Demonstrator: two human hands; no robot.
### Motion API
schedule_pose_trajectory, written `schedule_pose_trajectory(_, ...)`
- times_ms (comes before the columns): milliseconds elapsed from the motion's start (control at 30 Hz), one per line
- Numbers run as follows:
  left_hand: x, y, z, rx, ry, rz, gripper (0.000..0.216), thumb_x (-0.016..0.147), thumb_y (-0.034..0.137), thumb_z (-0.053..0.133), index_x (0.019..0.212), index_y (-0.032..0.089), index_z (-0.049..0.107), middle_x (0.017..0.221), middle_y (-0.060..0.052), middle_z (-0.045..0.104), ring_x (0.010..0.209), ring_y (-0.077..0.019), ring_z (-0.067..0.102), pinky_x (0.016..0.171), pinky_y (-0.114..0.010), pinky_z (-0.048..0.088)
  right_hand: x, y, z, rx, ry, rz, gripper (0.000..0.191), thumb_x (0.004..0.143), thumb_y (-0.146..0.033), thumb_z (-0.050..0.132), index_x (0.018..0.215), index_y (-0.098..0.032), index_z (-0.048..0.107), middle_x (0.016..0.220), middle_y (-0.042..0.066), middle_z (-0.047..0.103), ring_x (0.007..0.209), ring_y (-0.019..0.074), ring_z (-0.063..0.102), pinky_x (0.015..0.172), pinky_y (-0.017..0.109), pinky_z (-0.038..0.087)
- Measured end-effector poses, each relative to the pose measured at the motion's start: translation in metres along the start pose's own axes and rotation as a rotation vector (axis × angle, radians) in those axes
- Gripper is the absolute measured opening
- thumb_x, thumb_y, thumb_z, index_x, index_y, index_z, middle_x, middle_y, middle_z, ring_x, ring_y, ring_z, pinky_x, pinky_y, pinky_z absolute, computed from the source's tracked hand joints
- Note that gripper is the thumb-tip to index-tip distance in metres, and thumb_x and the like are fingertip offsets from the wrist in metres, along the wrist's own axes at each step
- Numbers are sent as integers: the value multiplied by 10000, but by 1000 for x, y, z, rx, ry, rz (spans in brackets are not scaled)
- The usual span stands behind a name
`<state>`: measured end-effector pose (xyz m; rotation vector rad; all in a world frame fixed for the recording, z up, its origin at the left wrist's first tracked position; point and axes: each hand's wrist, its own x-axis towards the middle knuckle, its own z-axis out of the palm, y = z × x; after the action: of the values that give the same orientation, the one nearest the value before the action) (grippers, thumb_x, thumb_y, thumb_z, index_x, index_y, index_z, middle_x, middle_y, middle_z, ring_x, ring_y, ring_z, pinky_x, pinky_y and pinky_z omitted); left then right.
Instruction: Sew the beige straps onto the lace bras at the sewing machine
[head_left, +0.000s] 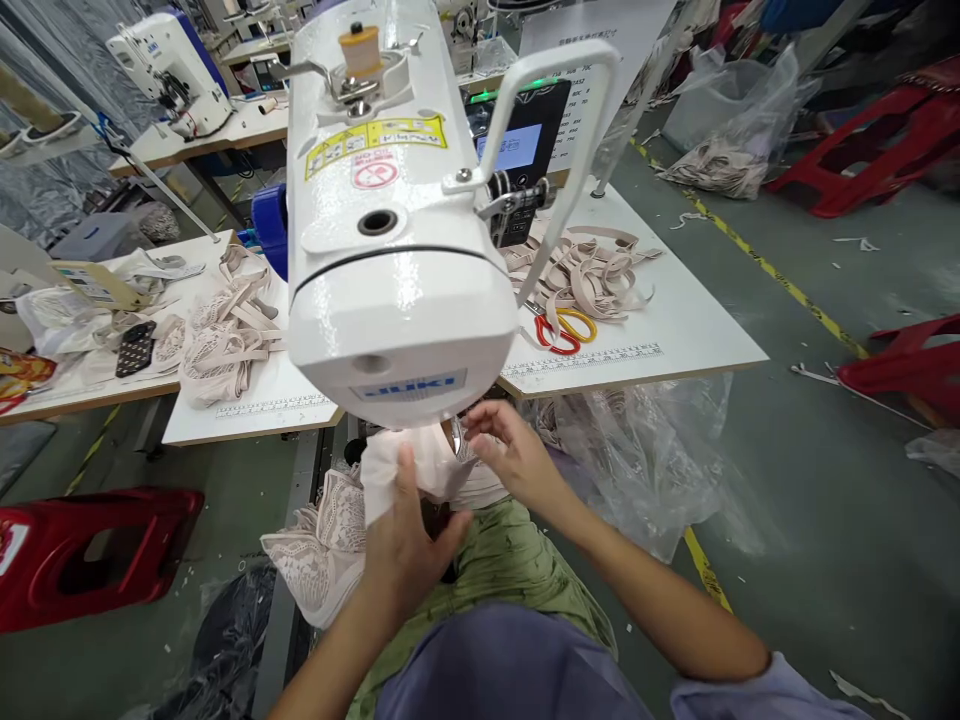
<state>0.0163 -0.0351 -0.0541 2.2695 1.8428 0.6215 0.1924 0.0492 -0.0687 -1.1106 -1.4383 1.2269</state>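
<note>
Beneath the head of a white sewing machine (405,330), a pale beige lace bra (341,510) hangs toward my lap, its smooth fabric lying up under the needle area. My left hand (409,540) grips this fabric from the front, one finger along its top, thumb stretched to the right; the other fingers are hidden. My right hand (514,455) is at the right of the needle area, fingers curled together beside a shiny metal part (456,436). What its fingertips hold, if anything, is too small to make out.
Red-and-yellow-handled scissors (566,330) lie beside a heap of beige straps (589,270) on the right tabletop (697,340). More lace bras (221,350) are piled on the left. Red stools (97,555) stand on both sides, and clear plastic bags (637,470) hang below the right table.
</note>
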Motion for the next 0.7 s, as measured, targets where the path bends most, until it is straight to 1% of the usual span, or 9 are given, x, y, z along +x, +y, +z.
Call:
schedule_pose_trajectory(133, -35, 27, 6, -73, -93, 189, 981, 913, 460, 615, 1583, 137, -25, 1335, -245, 615, 1112, -344, 684, 809, -408, 610, -45, -4, -3, -9, -79, 168, 346, 904, -544, 582, 905, -199, 614, 838, 30, 631, 789, 191, 584, 696, 306, 468)
schedule_pose_trajectory(200, -44, 30, -4, -223, -238, 126, 833, 939, 412, 582, 1573, 156, 107, 1146, -165, 730, 938, -277, 743, 719, -352, 620, -56, -6, -7, 106, -25, 276, 398, 914, -572, 547, 805, -193, 597, 732, 6, 579, 674, 162, 529, 602, 278, 425)
schedule_pose_trajectory(267, -42, 29, -19, -345, -228, 102, 565, 971, 280, 521, 1496, 216, 319, 935, -63, 772, 781, -200, 745, 668, -295, 601, -61, -10, -13, 205, -67, 336, 419, 875, -593, 595, 772, -187, 584, 685, -15, 541, 617, 136, 483, 558, 256, 386)
schedule_pose_trajectory(367, -21, 27, -38, -316, -68, 276, 404, 949, 142, 466, 1343, 213, 520, 1167, -117, 722, 1142, -248, 661, 995, -431, 518, -60, -19, -20, 243, -416, 307, 415, 895, -578, 575, 779, -181, 598, 674, -27, 537, 604, 120, 472, 551, 237, 368)
schedule_pose_trajectory(433, -5, 25, -39, -255, -171, 334, 336, 939, 167, 459, 1241, 161, 607, 1232, -158, 686, 1271, -299, 569, 1120, -527, 384, -58, -23, -18, 80, -632, 171, 384, 954, -497, 513, 760, -181, 612, 675, -20, 557, 621, 124, 491, 571, 235, 373)
schedule_pose_trajectory(500, 7, 20, -30, -310, -346, 127, 266, 946, 247, 449, 955, 146, 695, 946, -153, 737, 1081, -302, 658, 1068, -534, 413, -56, -21, -13, -286, -653, -2, 330, 977, -355, 497, 729, -177, 623, 672, -1, 577, 630, 134, 504, 581, 245, 354)
schedule_pose_trajectory(567, 13, 11, -15, -458, -474, -171, 377, 961, 360, 428, 735, 164, 658, 684, -109, 677, 841, -274, 683, 927, -493, 496, -55, -12, -5, -691, -529, -135, 265, 965, -233, 495, 763, -165, 652, 683, 31, 600, 632, 152, 513, 577, 266, 327)
schedule_pose_trajectory(633, 14, -1, 0, -658, -567, -343, 463, 970, 471, 388, 723, 168, 637, 593, -66, 624, 694, -233, 661, 773, -412, 539, -54, -1, 1, -915, -400, -246, 235, 965, -188, 481, 850, -154, 683, 705, 60, 621, 656, 175, 537, 589, 287, 336)
schedule_pose_trajectory(700, 11, -10, 9, -839, -629, -373, 504, 968, 542, 350, 794, 162, 633, 559, -23, 581, 600, -189, 633, 665, -336, 536, -55, 9, 5, -899, -362, -362, 244, 977, -180, 454, 942, -162, 695, 750, 71, 644, 711, 193, 571, 639, 302, 393)
